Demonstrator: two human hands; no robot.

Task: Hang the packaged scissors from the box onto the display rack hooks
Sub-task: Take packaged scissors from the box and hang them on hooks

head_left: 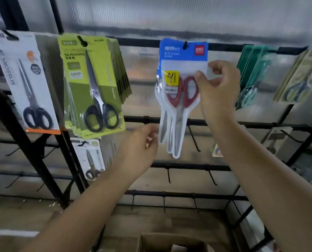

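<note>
Red-handled scissors in blue-topped plastic packs [178, 99] hang on a black rack hook [184, 44]. My right hand [218, 88] pinches the front pack's edge. My left hand [142, 142] pinches the packs' bottom left edge.

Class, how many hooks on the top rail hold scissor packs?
5: white packs far left, green packs, blue packs centre, teal packs, beige packs far right.

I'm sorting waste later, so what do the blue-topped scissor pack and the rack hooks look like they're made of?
Blue-topped scissor pack: probably printed card header, matte, over a clear glossy plastic pouch that glints; red handles look plastic, blades metal. Rack hooks: thin black rods, likely coated metal wire.
</note>
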